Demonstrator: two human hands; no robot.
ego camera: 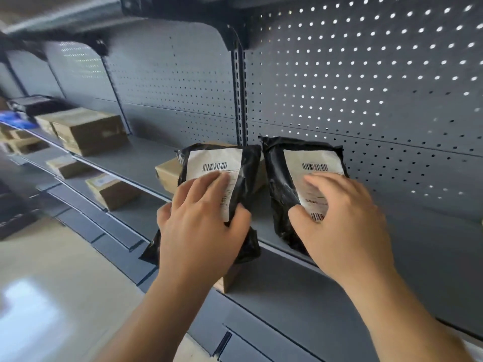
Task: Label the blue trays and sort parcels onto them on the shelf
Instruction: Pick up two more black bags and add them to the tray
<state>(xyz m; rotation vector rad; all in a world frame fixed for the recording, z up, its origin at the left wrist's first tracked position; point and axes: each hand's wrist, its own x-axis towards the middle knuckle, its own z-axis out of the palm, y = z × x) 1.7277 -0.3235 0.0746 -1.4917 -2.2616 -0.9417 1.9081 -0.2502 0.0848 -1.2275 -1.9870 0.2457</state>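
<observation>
- The left hand [201, 220] lies with spread fingers on the left black parcel [251, 165]. The right hand [345, 220] does the same on the right black parcel [274, 173]. The hands are apart.
- A brown box [167, 173] sits under the left black parcel.
- More cardboard boxes [88, 131] stand far to the left of the hands.
- A grey metal shelf [339, 296] carries everything.
- Behind the hands is a perforated back panel [366, 74], and below the left hand a pale floor [52, 270].
</observation>
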